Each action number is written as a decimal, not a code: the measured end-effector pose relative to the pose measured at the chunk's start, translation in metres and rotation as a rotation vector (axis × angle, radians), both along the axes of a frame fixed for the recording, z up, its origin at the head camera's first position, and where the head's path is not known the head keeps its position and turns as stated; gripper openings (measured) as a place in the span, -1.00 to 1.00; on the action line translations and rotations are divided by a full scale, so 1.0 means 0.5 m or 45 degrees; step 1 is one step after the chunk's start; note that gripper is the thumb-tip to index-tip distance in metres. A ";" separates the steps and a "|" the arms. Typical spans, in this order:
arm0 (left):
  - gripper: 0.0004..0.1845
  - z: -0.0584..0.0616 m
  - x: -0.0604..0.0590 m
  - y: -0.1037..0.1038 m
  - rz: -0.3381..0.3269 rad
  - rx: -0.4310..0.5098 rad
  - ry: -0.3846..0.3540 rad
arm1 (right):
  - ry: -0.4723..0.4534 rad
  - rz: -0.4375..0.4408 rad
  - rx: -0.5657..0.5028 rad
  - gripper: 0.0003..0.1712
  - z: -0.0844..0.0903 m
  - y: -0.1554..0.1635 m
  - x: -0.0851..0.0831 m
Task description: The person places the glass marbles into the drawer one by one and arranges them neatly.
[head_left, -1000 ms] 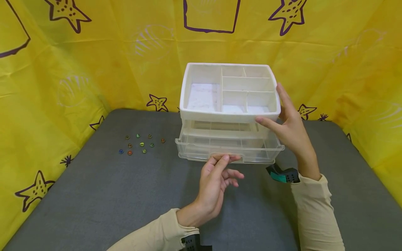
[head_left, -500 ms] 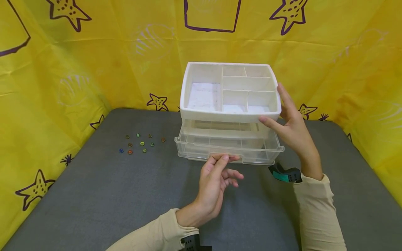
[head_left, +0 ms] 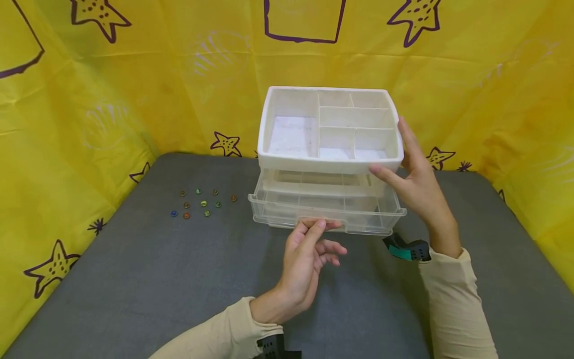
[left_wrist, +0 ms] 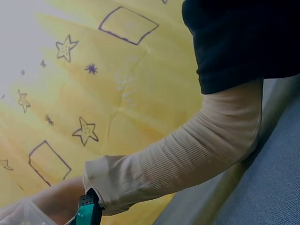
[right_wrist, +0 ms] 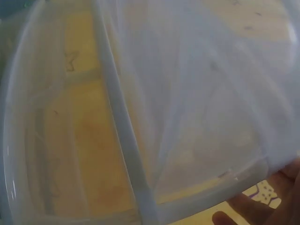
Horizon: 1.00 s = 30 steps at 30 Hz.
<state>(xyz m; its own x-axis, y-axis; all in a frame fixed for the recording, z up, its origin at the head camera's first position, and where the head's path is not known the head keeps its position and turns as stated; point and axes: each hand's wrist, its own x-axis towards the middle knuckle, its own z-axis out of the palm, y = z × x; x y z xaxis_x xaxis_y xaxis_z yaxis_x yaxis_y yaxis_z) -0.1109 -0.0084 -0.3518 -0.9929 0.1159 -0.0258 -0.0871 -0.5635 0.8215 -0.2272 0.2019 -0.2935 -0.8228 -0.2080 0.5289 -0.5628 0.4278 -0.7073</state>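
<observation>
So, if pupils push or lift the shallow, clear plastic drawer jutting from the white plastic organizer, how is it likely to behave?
The shallow, clear plastic drawer will probably stay stiff, since its walls stand straight without sagging. It is likely light for its size, as those see-through walls look thin. Its smooth, shiny surface may feel slippery.

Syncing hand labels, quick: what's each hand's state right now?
Left hand: closed, pinching the front of the clear drawer.
Right hand: holding the white organizer at its right front corner.
</observation>
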 end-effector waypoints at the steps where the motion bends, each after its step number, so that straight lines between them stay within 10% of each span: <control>1: -0.85 0.001 0.000 0.000 0.001 0.001 0.000 | 0.005 0.002 0.007 0.07 0.001 0.001 -0.001; 30: -0.92 -0.001 0.006 0.004 -0.004 0.006 0.012 | -0.043 0.003 -0.173 0.00 0.001 -0.021 0.007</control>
